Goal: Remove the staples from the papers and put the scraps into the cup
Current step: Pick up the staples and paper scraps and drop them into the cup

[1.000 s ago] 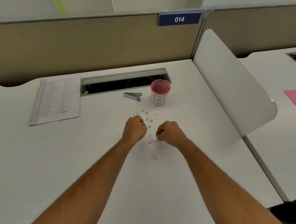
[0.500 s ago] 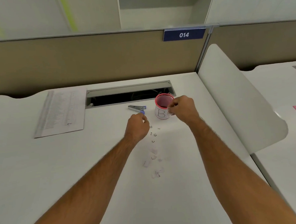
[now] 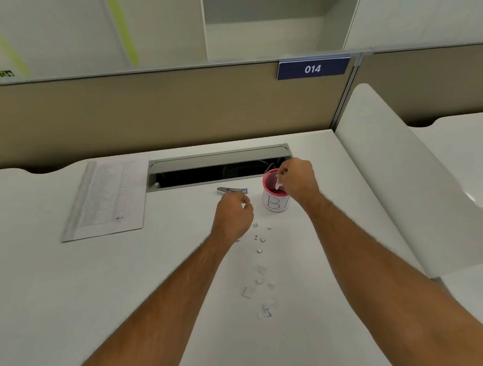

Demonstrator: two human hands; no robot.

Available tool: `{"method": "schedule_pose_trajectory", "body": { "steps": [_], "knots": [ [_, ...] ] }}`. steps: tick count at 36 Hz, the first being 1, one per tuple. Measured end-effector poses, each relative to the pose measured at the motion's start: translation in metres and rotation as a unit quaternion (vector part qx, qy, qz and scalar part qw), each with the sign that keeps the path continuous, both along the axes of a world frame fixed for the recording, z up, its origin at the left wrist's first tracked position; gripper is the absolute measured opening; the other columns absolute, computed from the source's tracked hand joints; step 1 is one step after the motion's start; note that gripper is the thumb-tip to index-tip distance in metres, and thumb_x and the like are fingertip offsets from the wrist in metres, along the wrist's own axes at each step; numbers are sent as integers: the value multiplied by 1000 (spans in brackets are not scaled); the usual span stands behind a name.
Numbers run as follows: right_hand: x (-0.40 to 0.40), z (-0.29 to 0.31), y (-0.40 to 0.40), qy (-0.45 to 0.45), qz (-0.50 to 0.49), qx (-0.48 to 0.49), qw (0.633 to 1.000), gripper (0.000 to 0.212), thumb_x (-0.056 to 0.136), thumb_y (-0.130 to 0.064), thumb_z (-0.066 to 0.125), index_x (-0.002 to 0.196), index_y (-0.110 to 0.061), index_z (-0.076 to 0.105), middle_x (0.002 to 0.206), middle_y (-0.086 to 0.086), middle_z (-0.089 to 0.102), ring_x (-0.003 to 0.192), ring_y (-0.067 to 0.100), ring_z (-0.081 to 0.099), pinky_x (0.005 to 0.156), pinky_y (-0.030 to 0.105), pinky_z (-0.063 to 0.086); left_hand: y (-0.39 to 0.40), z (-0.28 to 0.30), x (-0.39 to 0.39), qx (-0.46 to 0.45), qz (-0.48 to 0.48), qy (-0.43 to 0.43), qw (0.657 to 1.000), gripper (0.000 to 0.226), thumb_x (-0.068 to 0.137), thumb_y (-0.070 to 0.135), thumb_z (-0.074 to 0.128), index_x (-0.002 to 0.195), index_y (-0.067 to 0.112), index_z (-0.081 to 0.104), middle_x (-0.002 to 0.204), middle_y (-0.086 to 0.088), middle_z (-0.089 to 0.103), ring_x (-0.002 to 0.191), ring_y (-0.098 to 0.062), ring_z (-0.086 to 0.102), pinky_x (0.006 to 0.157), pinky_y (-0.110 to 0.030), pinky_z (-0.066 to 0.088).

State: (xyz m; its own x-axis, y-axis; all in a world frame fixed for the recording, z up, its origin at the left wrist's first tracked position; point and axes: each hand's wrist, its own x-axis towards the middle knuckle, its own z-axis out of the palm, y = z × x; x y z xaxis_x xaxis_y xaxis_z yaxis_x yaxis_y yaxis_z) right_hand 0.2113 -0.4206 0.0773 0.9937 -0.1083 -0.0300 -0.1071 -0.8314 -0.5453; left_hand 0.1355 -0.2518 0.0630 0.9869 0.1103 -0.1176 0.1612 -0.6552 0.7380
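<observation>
Cup (image 3: 275, 200), paper scrap (image 3: 278, 183) pinched above it by right hand (image 3: 299, 181)

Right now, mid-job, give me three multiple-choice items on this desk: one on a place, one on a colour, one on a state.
1. Where does the staple remover lie?
A. left of the cup
B. inside the cup
C. on the stapled papers

2. What colour is the rim of the cup?
A. blue
B. pink-red
C. green

3. What is the right hand doing?
A. lying flat on the desk
B. pinching a paper scrap over the cup
C. gripping the remover

Answers: 1 A, it lies on the desk beside the cup; 2 B, the rim shows pink-red; 3 B, a white paper scrap hangs from its fingertips above the opening.
</observation>
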Motion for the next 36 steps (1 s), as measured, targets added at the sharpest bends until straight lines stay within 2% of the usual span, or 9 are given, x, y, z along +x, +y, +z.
{"method": "schedule_pose_trajectory", "body": {
  "steps": [4,7,11,18,22,25,28,31,36],
  "knots": [
    [5,-8,0,15,15,-25,999,27,86,-15,74,112,-6,72,113,11,71,107,28,65,90,38,57,2,0,4,-5,-1,4,1000,23,99,15,56,118,9,67,130,-9,65,106,-28,67,92,-39,59],
    [6,-13,1,31,20,-37,999,27,91,-17,68,117,-9,71,116,11,70,108,28,64,89,34,55,2,-3,7,-3,-1,6,1000,22,99,16,56,118,8,67,131,-10,65,107,-28,66,92,-42,59],
    [7,-13,0,45,38,-19,998,36,90,-21,71,123,-8,68,122,12,67,114,30,62,98,39,54,2,-6,8,2,0,8,1000,23,99,15,57,118,9,68,134,-10,63,109,-28,66,92,-42,59],
    [4,-13,-6,-2,33,-30,999,26,95,-15,62,119,-10,70,117,11,69,109,29,63,92,34,53,4,-9,6,22,2,-2,1000,22,98,15,59,117,9,68,136,-11,61,105,-26,67,89,-33,59],
    [-5,-8,-6,-57,21,-31,998,20,92,-11,61,106,-10,75,104,10,73,99,26,66,83,32,53,7,-8,1,27,5,2,1000,17,98,15,59,112,11,67,127,-12,64,92,-22,66,76,-24,52],
    [-25,-9,2,-112,46,-49,991,22,87,-7,60,99,-10,78,98,10,75,91,25,65,77,29,52,9,-13,-8,43,1,28,999,23,98,17,60,118,10,65,128,-10,62,106,-23,63,83,-23,46],
    [-52,-20,14,-136,94,-39,985,23,88,-6,59,102,-11,76,105,7,72,97,23,62,83,29,51,12,-20,-22,52,-13,52,997,26,96,15,61,122,10,64,129,-10,60,111,-23,63,89,-27,50],
    [-78,-36,22,-118,141,-24,983,24,88,-6,58,101,-12,77,102,3,71,97,21,61,83,31,51,15,-29,-36,60,-24,75,995,29,95,10,60,123,9,64,131,-10,60,113,-24,63,91,-28,52],
    [-110,-64,26,-30,165,-21,986,29,90,-4,54,105,-14,77,100,4,70,96,19,59,81,29,50,15,-41,-59,81,-33,116,989,34,92,7,62,126,8,62,134,-10,61,120,-25,60,96,-29,50]
  ]
}}
